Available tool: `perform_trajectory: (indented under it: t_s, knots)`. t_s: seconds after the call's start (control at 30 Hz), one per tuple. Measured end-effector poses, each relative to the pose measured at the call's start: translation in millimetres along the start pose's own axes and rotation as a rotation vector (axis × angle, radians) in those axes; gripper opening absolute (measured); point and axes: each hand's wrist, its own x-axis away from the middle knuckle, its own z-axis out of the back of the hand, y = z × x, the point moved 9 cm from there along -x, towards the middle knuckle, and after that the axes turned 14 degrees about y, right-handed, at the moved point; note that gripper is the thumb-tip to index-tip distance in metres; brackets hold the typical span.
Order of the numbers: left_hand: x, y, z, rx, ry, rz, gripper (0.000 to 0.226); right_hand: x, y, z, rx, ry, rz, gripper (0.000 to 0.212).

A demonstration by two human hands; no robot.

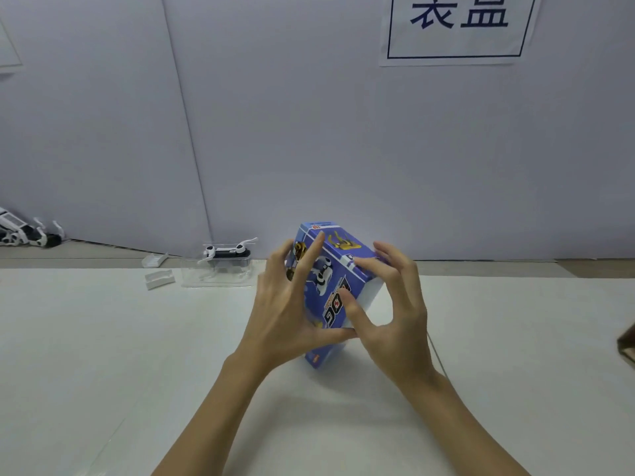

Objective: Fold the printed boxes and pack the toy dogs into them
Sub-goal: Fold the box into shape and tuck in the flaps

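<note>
White tabletop [103,338] runs back to a pale lilac wall panel [309,132], where a paper sign [457,29] with dark blue characters in a frame hangs at the upper right. Near the middle of the table, a blue printed box [338,266] stands tilted on one lower corner, its picture face turned toward the camera and a white inner edge showing along its right side. Both hands grasp it: the left hand [285,314] wraps the box's left side with fingers spread over the printed face and thumb underneath toward the front, while the right hand [395,310] clasps the right side, fingers curled over the top edge and thumb pressing on the printed face. Behind and to the left, just beside the wall, 1 black-and-white toy dog [226,252] lies in a clear plastic tray [220,276], with 2 small white plastic pieces [158,273] near it. More toy dogs [24,233] lie at the far left edge.
</note>
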Motion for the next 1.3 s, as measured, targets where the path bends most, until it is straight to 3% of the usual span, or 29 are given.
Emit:
perform_trajectory:
  t_s: [0.13,0.4,0.47,0.63,0.87,1.0,1.17,1.3]
  knots:
    - [11.0,7.8,-15.9,0.207,0.036,0.145,0.117,-0.4,-3.7,5.7,0.026,0.011,0.082,0.041]
    - [19.3,3.3,-21.4,0.228,0.081,0.235,0.114,-1.4,-0.5,-4.3,-0.006,-0.025,-0.025,0.032]
    - [16.8,10.4,-17.6,0.171,0.099,0.187,0.114,-4.4,1.2,-0.4,-0.009,-0.003,-0.043,0.031]
    - [6.2,37.4,-2.8,-0.183,0.197,-0.137,0.095,-1.7,14.0,4.1,0.047,-0.042,-0.023,0.039]
    - [6.0,35.5,-6.3,-0.194,0.154,-0.113,0.091,3.2,15.4,1.1,0.046,0.017,-0.001,0.033]
    - [5.3,33.4,-10.4,-0.154,0.086,-0.151,0.097,-1.2,21.7,3.8,0.060,-0.056,-0.080,0.031]
    - [16.3,28.1,-23.7,-0.320,-0.067,-0.466,0.121,1.9,35.5,-10.0,0.024,-0.238,-0.237,0.053]
    - [20.6,29.8,-30.4,-0.278,-0.030,-0.408,0.117,15.1,36.8,-14.1,0.104,-0.159,-0.204,0.063]
